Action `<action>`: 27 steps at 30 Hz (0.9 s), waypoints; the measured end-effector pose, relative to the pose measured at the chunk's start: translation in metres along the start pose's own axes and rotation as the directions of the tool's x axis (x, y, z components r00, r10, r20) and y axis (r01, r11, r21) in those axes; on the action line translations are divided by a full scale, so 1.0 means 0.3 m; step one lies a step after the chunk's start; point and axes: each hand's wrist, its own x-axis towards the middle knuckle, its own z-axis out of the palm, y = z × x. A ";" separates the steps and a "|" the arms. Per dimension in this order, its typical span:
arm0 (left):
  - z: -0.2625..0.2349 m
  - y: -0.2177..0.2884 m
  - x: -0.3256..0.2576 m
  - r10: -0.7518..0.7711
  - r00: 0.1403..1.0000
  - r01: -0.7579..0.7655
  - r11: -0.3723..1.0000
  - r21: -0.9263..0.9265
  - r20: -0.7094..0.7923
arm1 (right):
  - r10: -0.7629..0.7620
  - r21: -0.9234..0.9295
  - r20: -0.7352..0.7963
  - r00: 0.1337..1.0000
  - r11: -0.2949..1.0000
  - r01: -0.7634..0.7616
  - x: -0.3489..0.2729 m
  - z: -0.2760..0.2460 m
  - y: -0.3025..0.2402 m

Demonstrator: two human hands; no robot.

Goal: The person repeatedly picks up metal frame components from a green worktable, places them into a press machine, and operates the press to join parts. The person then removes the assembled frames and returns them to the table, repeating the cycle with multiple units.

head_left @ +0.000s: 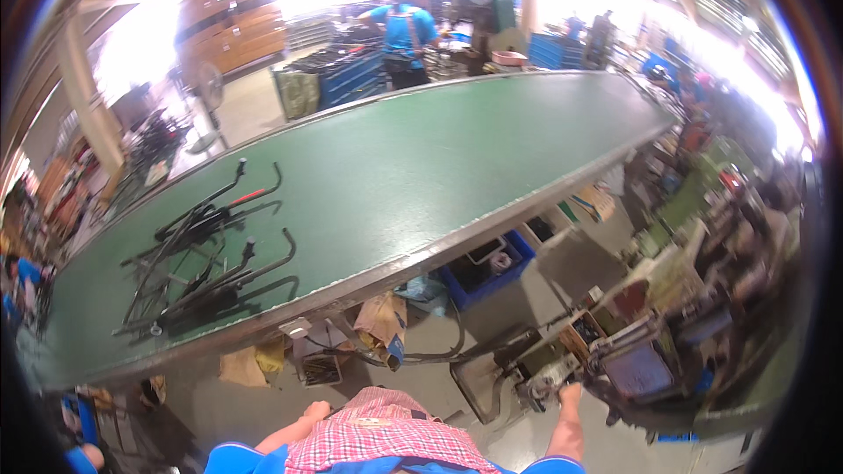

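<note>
My left hand (318,410) is beside the red checked apron (386,439) at my waist. Its fingers look curled, and what they hold, if anything, is too small to make out. Out to the right, my right hand (570,394) reaches to the grey metal fitting (548,380) of a machine. Its fingers are closed at that fitting; the exact part under them cannot be made out. Black tubular metal frames (215,289) with upturned ends lie on the green conveyor belt (395,166), at its left, away from both hands. One has a red mark.
Below the belt's metal edge (386,272) stands a blue crate (488,270) with things in it. Brown paper (382,326) and a cable lie nearby. Machinery (641,355) fills the right side. Across the belt, a person in blue (407,30) stands by blue bins (351,77).
</note>
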 end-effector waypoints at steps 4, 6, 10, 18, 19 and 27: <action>-0.008 0.033 -0.136 -0.162 0.987 0.162 0.986 -0.029 0.005 | 0.050 0.133 0.283 0.958 0.987 -0.091 -0.118 -0.194 -0.286; -0.021 0.106 -0.103 -0.129 0.991 0.131 0.989 -0.071 0.028 | -0.055 0.363 0.043 0.998 0.931 0.036 -0.155 -0.257 -0.422; -0.006 0.150 -0.086 -0.111 0.993 0.116 0.984 -0.138 0.044 | -0.279 0.520 -0.111 0.954 0.802 0.295 -0.248 -0.314 -0.737; -0.029 0.223 -0.067 -0.050 0.997 0.057 0.992 -0.114 0.063 | -0.449 0.621 -0.008 0.893 0.698 0.356 -0.371 -0.275 -0.954; -0.038 0.234 -0.069 -0.063 0.997 0.068 0.993 -0.096 0.055 | -0.461 0.622 -0.003 0.888 0.694 0.363 -0.378 -0.266 -0.959; -0.015 0.229 -0.067 -0.093 0.995 0.093 0.996 0.000 -0.034 | -0.508 0.639 0.032 0.861 0.672 0.373 -0.413 -0.238 -0.995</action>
